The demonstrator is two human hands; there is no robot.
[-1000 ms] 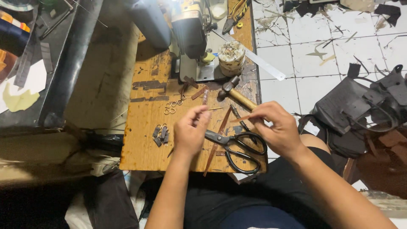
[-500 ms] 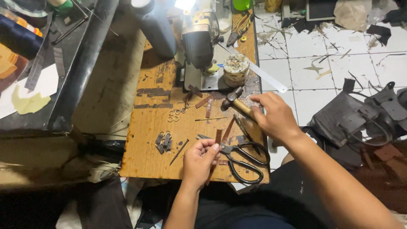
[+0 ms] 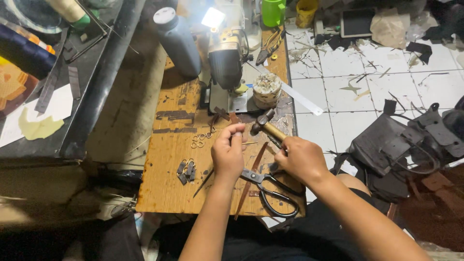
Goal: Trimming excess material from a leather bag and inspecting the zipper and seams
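Observation:
My right hand (image 3: 299, 159) grips the wooden handle of a hammer (image 3: 266, 126), whose metal head hangs just above the wooden table (image 3: 164, 188). My left hand (image 3: 228, 153) pinches a small dark piece between thumb and fingers, right beside the hammer head. Black-handled scissors (image 3: 273, 191) lie on the table under my forearms. A thin brown leather strip (image 3: 251, 176) runs diagonally past them. Small metal rings (image 3: 199, 141) and a cluster of dark strap pieces with rings (image 3: 186, 170) lie to the left of my left hand.
A sewing machine (image 3: 226, 63) stands at the table's far end, with a dark bottle (image 3: 179, 41) to its left and a round tin (image 3: 267, 89) to its right. Black bags (image 3: 411, 140) and leather scraps lie on the white tiled floor at right.
My right hand has picked up the hammer and swung its head toward my left hand. My left hand rose from beside the scissors to the table's middle, pinching a small piece.

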